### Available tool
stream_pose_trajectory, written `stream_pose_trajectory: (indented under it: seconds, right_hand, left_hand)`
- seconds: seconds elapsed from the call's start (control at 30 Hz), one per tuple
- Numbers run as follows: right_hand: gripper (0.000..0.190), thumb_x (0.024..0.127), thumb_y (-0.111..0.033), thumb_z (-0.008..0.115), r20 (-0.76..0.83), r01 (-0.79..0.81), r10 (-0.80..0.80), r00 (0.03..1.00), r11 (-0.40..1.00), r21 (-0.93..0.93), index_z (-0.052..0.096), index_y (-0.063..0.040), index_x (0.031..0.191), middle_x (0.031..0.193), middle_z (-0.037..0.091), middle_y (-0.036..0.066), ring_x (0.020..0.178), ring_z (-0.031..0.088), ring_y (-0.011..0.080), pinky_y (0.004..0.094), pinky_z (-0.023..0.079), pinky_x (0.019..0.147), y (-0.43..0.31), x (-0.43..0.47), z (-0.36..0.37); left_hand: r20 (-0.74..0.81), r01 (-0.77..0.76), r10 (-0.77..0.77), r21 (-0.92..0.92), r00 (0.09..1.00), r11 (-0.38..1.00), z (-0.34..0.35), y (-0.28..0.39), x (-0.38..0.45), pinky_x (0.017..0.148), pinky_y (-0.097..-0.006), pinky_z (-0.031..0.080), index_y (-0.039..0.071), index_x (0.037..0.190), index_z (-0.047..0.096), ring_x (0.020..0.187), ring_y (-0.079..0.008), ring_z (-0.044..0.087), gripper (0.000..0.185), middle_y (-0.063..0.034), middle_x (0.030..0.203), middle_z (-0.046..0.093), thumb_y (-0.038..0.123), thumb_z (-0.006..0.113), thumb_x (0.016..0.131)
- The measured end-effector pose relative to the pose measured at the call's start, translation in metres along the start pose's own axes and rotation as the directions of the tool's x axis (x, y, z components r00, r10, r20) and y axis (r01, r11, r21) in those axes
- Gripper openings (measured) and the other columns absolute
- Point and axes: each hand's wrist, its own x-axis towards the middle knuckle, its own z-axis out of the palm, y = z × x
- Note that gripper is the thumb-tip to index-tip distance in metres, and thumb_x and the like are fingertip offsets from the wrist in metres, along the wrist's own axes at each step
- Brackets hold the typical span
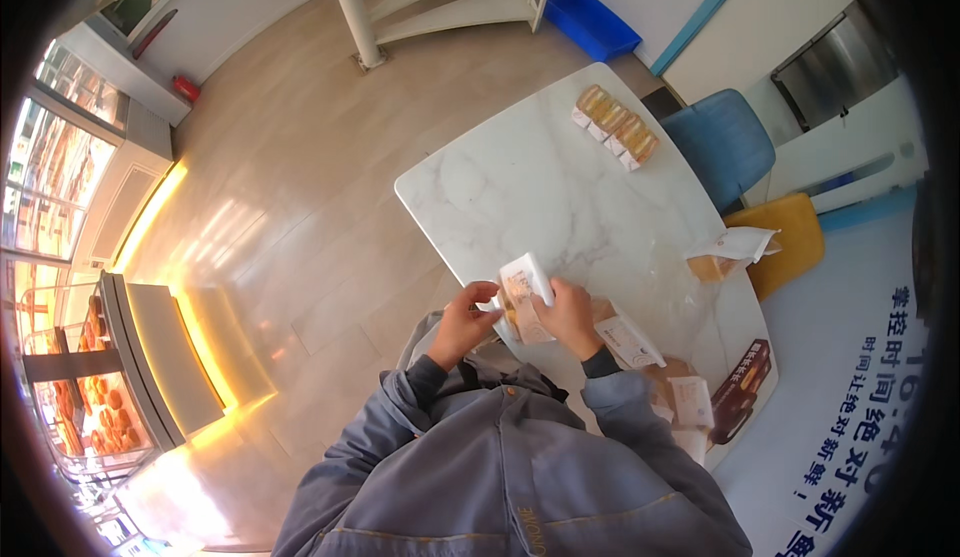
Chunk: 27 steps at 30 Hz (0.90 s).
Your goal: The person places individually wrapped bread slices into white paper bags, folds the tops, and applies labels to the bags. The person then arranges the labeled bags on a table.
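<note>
My right hand (568,313) grips a white package with a printed paper wrapper (525,287) at the near left edge of the marble-topped table (517,182). On the package's left side, my left hand (463,323) has its fingers curled by an opening where something yellowish shows. Whether those fingers pinch the wrapper cannot be told. Just right of my right hand lies a white and brown paper bag (628,341) with print on it. Several wrapped sandwiches (615,126) stand in a row near the far corner of the table.
More paper bags (690,401) lie at the near right beside a dark brown printed box (740,392). Another bag (731,251) sits at the right edge. A blue chair (720,144) and a yellow chair (784,238) flank that side. Lit bread displays (105,414) stand at left.
</note>
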Motion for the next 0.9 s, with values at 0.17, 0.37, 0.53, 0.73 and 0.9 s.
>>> stream_pose_trajectory:
  seconds: [0.17, 0.37, 0.53, 0.73, 0.9]
  right_hand:
    - [0.025, 0.077, -0.007, 0.066, 0.095, -0.173, 0.175, 0.980, 0.502, 0.847, 0.062, 0.006, 0.098, 0.086, 0.068, 0.013, 0.073, 0.064, 0.0149, 0.0286, 0.051, 0.066, -0.040, 0.017, -0.040]
    - [0.026, 0.082, -0.005, 0.068, 0.002, -0.019, 0.091, 0.996, 0.187, 0.982, 0.060, 0.005, 0.105, 0.094, 0.068, 0.009, 0.079, 0.065, 0.0115, 0.0249, 0.052, 0.069, -0.134, 0.006, -0.121]
    - [0.030, 0.087, -0.021, 0.073, -0.268, 0.272, -0.049, 0.962, 0.237, 0.933, 0.062, 0.005, 0.098, 0.081, 0.067, 0.006, 0.069, 0.062, 0.0068, 0.0219, 0.049, 0.058, -0.176, 0.009, -0.155]
    - [0.023, 0.091, -0.017, 0.068, -0.230, 0.299, -0.339, 0.912, 0.168, 0.939, 0.062, 0.004, 0.099, 0.084, 0.066, 0.007, 0.075, 0.063, 0.0102, 0.0232, 0.050, 0.060, -0.207, 0.010, -0.194]
    - [0.019, 0.084, 0.001, 0.068, -0.645, 0.729, -0.373, 0.667, 0.503, 0.464, 0.064, 0.002, 0.103, 0.096, 0.065, 0.010, 0.079, 0.061, 0.0134, 0.0246, 0.049, 0.065, -0.176, -0.015, -0.204]
  left_hand:
    - [0.121, -0.389, 0.372, 0.387, 0.920, 0.836, 0.014, -0.015, -0.006, 0.108, -0.0419, 0.036, 0.006, 0.148, 0.024, 0.131, -0.0344, 0.039, 0.106, -0.0189, 0.145, 0.034, 0.026, 0.088, 0.065]
    - [0.088, -0.430, 0.453, -0.199, 0.887, 0.881, -0.008, 0.013, 0.011, 0.115, -0.0377, 0.026, 0.008, 0.152, 0.018, 0.140, -0.0235, 0.029, 0.113, -0.0113, 0.157, 0.020, 0.014, 0.089, 0.063]
    - [-0.028, -0.341, 0.367, -0.444, 0.930, 0.829, -0.012, 0.062, 0.000, 0.111, -0.0342, 0.033, 0.006, 0.145, 0.038, 0.135, -0.0195, 0.039, 0.079, -0.0094, 0.152, 0.033, 0.009, 0.078, 0.077]
    - [0.034, -0.353, 0.469, -0.611, 0.883, 0.709, -0.004, 0.084, -0.016, 0.097, -0.0342, 0.048, 0.004, 0.134, 0.047, 0.113, -0.0181, 0.058, 0.042, -0.0082, 0.126, 0.058, 0.032, 0.042, 0.103]
    - [0.053, -0.258, 0.336, -0.533, 0.940, 0.806, 0.003, 0.114, -0.032, 0.089, -0.0315, 0.051, 0.005, 0.132, 0.049, 0.105, -0.0147, 0.060, 0.050, -0.0070, 0.120, 0.061, 0.042, 0.028, 0.105]
